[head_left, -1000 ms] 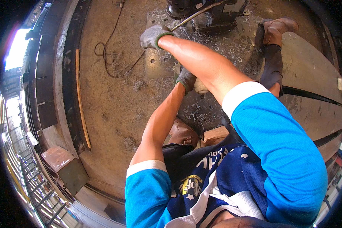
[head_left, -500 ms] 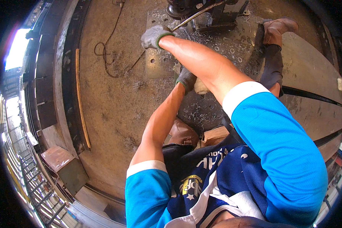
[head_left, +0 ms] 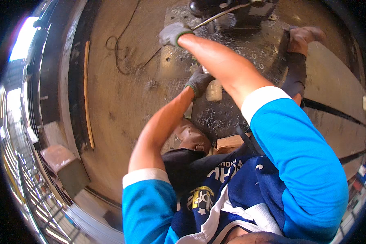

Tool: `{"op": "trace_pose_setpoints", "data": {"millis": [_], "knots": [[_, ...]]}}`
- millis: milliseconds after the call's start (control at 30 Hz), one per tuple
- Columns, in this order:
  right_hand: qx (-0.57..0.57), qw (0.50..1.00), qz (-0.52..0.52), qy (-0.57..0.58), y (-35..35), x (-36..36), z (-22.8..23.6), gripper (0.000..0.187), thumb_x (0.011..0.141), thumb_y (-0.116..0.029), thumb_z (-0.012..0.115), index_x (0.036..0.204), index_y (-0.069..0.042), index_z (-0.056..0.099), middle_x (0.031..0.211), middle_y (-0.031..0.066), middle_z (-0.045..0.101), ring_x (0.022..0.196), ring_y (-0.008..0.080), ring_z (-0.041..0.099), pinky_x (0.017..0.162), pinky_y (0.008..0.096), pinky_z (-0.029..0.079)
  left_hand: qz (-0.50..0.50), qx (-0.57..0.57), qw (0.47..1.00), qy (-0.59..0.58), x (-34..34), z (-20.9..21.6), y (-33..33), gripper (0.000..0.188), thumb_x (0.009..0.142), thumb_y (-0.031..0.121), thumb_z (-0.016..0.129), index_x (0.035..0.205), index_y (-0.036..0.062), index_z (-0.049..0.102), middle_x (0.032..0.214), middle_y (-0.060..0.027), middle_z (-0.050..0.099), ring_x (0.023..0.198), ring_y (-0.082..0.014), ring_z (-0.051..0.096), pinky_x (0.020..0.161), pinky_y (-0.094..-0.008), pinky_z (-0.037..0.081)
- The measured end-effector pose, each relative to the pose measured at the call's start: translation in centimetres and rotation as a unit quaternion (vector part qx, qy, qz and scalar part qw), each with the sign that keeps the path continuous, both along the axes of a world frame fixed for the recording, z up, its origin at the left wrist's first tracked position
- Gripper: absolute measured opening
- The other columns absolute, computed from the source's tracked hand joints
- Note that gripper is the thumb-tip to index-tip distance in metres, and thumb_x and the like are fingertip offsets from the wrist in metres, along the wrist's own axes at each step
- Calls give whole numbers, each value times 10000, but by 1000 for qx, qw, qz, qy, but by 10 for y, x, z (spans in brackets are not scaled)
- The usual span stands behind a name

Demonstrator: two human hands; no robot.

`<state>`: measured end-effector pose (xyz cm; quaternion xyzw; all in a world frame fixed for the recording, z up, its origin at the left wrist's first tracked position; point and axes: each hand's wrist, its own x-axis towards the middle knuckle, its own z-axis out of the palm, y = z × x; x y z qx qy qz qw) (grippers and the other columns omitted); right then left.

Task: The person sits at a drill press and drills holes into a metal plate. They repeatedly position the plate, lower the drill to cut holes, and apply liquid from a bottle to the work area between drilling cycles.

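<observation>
My right hand [head_left: 176, 34], in a grey glove with a green cuff, is closed around the end of a long metal lever [head_left: 219, 16]. That lever runs from a dark machine [head_left: 244, 18] at the far edge. Below and nearer, my left hand [head_left: 199, 81], in a darker glove, reaches over a metal plate [head_left: 173, 69] with round holes. Its fingers look closed, with a small pale thing at their tips, but my right forearm partly hides them and I cannot make out what they hold. Beside it stands a cream-coloured container [head_left: 214, 91].
Metal shavings and rings are scattered over the dark work surface [head_left: 215, 116]. A thin cable [head_left: 117, 49] loops across the brown floor on the left, near a wooden strip [head_left: 87, 97]. Wood blocks [head_left: 228, 143] lie by my boot [head_left: 191, 136]. A metal box [head_left: 65, 164] stands lower left.
My left hand has moved slightly up toward the plate's middle, showing more of the cream container. The right hand keeps its hold on the lever. The whole view has shifted slightly.
</observation>
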<state>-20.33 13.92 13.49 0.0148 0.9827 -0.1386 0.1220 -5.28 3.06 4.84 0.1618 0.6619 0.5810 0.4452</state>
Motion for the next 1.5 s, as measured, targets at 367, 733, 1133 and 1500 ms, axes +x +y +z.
{"op": "trace_pose_setpoints", "data": {"millis": [367, 733, 1133, 1500], "knots": [[26, 999, 34, 16, 2, 4, 2, 446, 937, -459, 545, 1176, -160, 775, 1208, 138, 747, 1097, 353, 716, 923, 505, 554, -39, -135, 990, 23, -10, 63, -32, 896, 800, 421, 869, 1485, 9, 462, 1344, -177, 653, 1183, -268, 651, 1007, -414, 516], [35, 999, 14, -3, 1, -1, -7, 454, 920, -464, 543, 1198, -188, 772, 1238, 109, 744, 1125, 342, 713, 913, 516, 559, -56, -49, 994, -84, -37, -34, -22, 843, 802, 532, 825, 1376, -33, 575, 1248, -169, 706, 1096, -253, 687, 957, -413, 523], [34, 999, 14, -6, 0, 4, -3, 435, 898, -428, 553, 1183, -188, 778, 1211, 124, 751, 1109, 348, 719, 908, 496, 558, -128, -117, 983, 60, -40, -27, -28, 856, 775, 540, 846, 1337, -55, 594, 1263, -207, 685, 1113, -279, 679, 950, -423, 528], [54, 998, 37, -9, 3, 2, -10, 431, 899, -425, 558, 1176, -179, 780, 1214, 129, 748, 1107, 354, 719, 909, 494, 562, -162, -127, 970, 132, -38, -8, -27, 900, 766, 550, 847, 1368, -60, 572, 1270, -206, 689, 1120, -293, 685, 955, -419, 527]]}}
